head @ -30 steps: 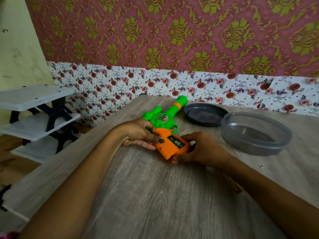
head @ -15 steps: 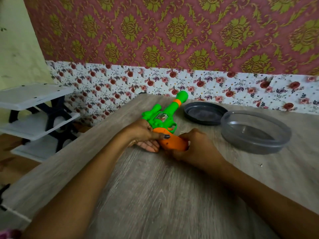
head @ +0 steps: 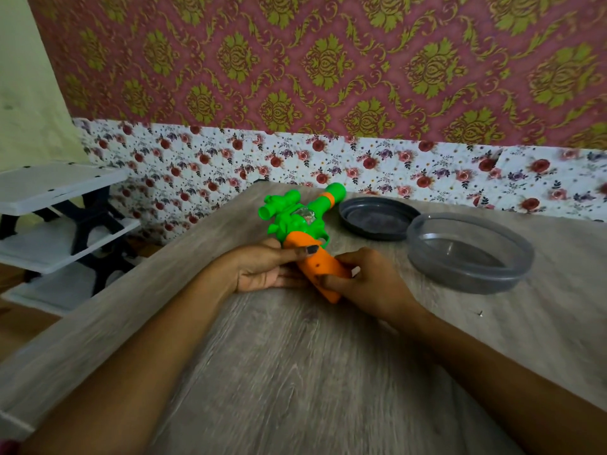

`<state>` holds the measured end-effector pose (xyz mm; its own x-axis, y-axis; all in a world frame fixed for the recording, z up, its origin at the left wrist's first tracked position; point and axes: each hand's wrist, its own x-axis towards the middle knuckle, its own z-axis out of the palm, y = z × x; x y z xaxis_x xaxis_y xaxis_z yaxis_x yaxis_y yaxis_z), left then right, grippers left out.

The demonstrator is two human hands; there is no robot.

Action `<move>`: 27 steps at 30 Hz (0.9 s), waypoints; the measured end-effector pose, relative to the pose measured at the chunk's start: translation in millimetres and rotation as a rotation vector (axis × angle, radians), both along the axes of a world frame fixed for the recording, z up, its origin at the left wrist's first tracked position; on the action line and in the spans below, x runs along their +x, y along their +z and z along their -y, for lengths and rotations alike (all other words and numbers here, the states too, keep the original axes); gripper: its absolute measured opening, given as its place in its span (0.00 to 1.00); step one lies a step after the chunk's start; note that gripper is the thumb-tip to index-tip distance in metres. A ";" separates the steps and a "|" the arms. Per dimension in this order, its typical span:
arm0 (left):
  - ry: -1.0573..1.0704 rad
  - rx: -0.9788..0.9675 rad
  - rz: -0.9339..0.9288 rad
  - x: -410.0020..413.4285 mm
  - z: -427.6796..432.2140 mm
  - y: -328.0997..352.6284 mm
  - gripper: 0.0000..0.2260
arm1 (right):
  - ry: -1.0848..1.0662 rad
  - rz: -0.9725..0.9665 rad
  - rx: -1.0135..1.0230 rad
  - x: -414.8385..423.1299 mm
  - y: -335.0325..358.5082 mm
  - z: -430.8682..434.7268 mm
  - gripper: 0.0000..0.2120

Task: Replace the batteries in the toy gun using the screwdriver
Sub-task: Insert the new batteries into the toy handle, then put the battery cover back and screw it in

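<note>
The toy gun (head: 297, 221) has a green body and barrel and an orange grip, and lies tilted on the wooden table (head: 295, 372) with its barrel pointing away. My left hand (head: 262, 266) holds the grip from the left, thumb across its top. My right hand (head: 368, 282) holds the grip's lower end from the right. The orange grip face shows a closed cover with a small screw hole. A tiny screw (head: 480, 312) lies on the table at the right. No screwdriver is in view.
A clear grey round container (head: 473, 254) stands at the right, with its dark lid (head: 377, 218) lying behind it near the wall. A white shelf rack (head: 59, 221) stands off the table's left edge. The floral wall runs along the table's far side.
The open battery compartment that showed a second ago is now covered by orange plastic. The gun has rolled in my hands, and my right hand has shifted over the grip's end.
</note>
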<state>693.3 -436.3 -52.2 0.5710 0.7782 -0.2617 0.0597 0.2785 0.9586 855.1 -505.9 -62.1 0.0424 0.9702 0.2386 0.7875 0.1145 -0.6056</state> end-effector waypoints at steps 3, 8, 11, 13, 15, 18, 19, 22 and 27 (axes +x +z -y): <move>0.047 -0.033 0.147 7.2 -0.6 -5.0 0.06 | 0.013 0.004 -0.052 4.0 2.8 -2.4 0.17; 0.064 -0.018 0.138 12.1 -5.4 -9.0 0.06 | 0.044 0.061 -0.071 10.7 5.6 -3.5 0.20; 0.072 0.004 0.123 13.1 -12.3 -15.4 0.06 | 0.073 0.162 -0.097 11.9 12.4 -2.1 0.20; 0.058 0.002 0.123 13.2 -18.1 -19.5 0.07 | 0.132 0.165 -0.132 17.3 20.9 -0.4 0.20; 0.050 -0.006 0.124 15.6 -22.6 -23.0 0.08 | 0.138 0.128 -0.147 29.4 34.0 6.7 0.15; 0.053 0.004 0.133 16.6 -30.3 -28.7 0.08 | 0.081 0.248 -0.098 62.3 55.7 23.6 0.08; 0.051 0.003 0.131 17.0 -31.9 -30.8 0.07 | 0.054 0.318 -0.117 77.5 60.3 32.0 0.06; 0.004 0.028 0.120 10.9 -43.4 -39.5 0.23 | 0.016 0.455 -0.253 116.4 60.0 57.6 0.04; 0.027 0.020 0.085 7.1 -68.3 -59.4 0.19 | -0.069 0.453 -0.147 132.5 31.6 87.2 0.06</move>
